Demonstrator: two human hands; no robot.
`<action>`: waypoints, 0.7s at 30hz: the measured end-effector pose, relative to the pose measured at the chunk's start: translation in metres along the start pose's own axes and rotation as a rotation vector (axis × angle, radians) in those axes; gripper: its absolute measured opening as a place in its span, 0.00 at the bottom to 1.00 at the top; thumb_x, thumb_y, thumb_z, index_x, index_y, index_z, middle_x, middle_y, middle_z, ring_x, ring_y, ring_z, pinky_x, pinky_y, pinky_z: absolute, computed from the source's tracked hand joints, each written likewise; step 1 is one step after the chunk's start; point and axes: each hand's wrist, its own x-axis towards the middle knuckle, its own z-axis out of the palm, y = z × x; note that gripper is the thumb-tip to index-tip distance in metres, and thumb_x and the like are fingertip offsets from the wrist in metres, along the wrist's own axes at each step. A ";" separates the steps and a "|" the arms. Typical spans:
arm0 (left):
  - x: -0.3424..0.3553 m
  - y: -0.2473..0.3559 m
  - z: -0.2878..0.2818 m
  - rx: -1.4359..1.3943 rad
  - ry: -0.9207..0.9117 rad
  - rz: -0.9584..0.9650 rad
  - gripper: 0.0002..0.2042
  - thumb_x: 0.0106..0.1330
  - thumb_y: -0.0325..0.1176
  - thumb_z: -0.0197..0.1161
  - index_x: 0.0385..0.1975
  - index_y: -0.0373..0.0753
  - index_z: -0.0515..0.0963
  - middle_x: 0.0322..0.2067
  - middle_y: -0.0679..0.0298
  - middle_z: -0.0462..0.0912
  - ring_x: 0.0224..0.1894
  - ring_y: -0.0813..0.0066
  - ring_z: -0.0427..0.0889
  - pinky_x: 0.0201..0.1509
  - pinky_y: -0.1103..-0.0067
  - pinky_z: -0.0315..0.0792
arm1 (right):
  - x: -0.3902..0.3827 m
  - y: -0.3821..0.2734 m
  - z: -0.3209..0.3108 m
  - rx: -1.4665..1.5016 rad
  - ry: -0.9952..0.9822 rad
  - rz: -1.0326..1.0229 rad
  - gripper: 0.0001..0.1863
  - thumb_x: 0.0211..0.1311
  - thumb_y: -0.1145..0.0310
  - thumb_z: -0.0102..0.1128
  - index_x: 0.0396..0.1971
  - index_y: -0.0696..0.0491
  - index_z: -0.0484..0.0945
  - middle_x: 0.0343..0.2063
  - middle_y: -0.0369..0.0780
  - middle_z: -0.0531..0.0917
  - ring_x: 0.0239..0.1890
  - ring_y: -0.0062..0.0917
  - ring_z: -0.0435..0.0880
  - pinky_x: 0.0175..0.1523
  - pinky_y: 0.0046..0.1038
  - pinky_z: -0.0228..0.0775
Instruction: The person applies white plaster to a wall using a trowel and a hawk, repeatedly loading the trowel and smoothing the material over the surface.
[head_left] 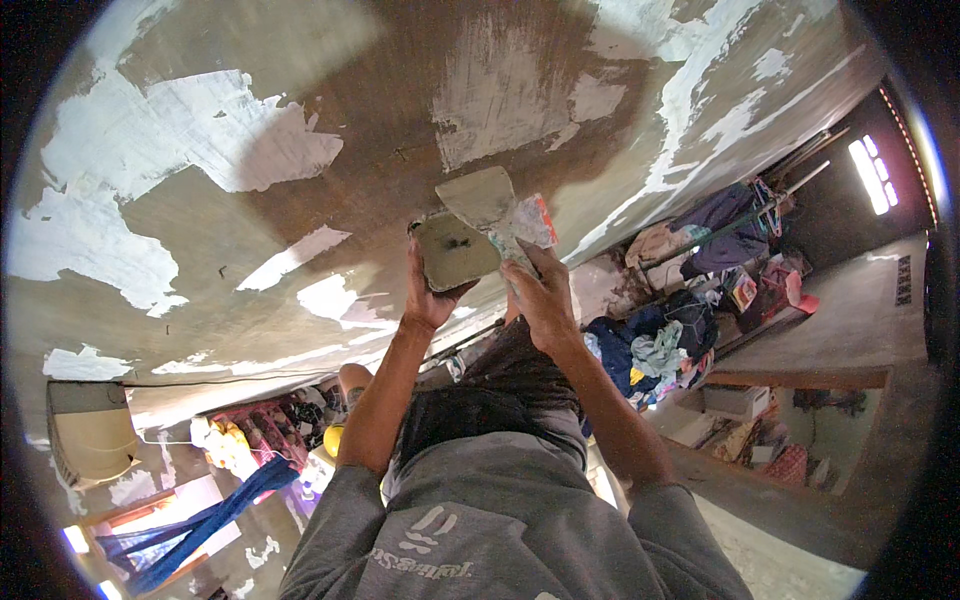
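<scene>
My left hand (432, 300) supports a square, flat plate (452, 262) with a dull grey-beige face and a dark mark in its middle. My right hand (545, 305) is closed around the handle of a putty knife (480, 198), whose wide blade overlaps the plate's upper edge. Beside that blade, near my right fingers, is a pale piece with an orange-red edge (538, 218); whether it belongs to the knife I cannot tell. Above both hands spreads a brown-grey plastered wall (370, 110) with uneven white patches (225, 130).
Clothes hang from a rail (720, 235) on the right, above a heap of clothing (655, 345). A recessed shelf (790, 430) holds boxes and loose items. At lower left are a beige bucket-like container (95, 440), a blue hanging cloth (205, 525) and a bright window.
</scene>
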 end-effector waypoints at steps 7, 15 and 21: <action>0.000 0.002 -0.004 0.011 -0.028 0.014 0.34 0.58 0.66 0.48 0.58 0.49 0.62 0.54 0.61 0.69 0.55 0.61 0.70 0.52 0.62 0.71 | 0.019 -0.002 0.007 -0.164 -0.046 -0.019 0.17 0.51 0.70 0.58 0.41 0.61 0.76 0.36 0.40 0.79 0.36 0.23 0.76 0.42 0.24 0.67; 0.003 0.006 0.009 -0.004 -0.029 0.035 0.35 0.57 0.66 0.48 0.58 0.49 0.62 0.54 0.61 0.69 0.53 0.61 0.72 0.49 0.64 0.73 | 0.016 -0.042 0.014 -0.294 0.012 -0.069 0.16 0.52 0.67 0.55 0.41 0.58 0.77 0.29 0.42 0.79 0.29 0.26 0.75 0.37 0.26 0.67; 0.004 0.007 0.005 0.006 -0.042 0.048 0.35 0.58 0.65 0.49 0.59 0.48 0.61 0.55 0.60 0.68 0.54 0.61 0.71 0.51 0.63 0.72 | 0.002 -0.105 0.036 -0.003 -0.044 -0.070 0.13 0.56 0.68 0.55 0.39 0.58 0.76 0.20 0.32 0.73 0.21 0.17 0.69 0.27 0.21 0.62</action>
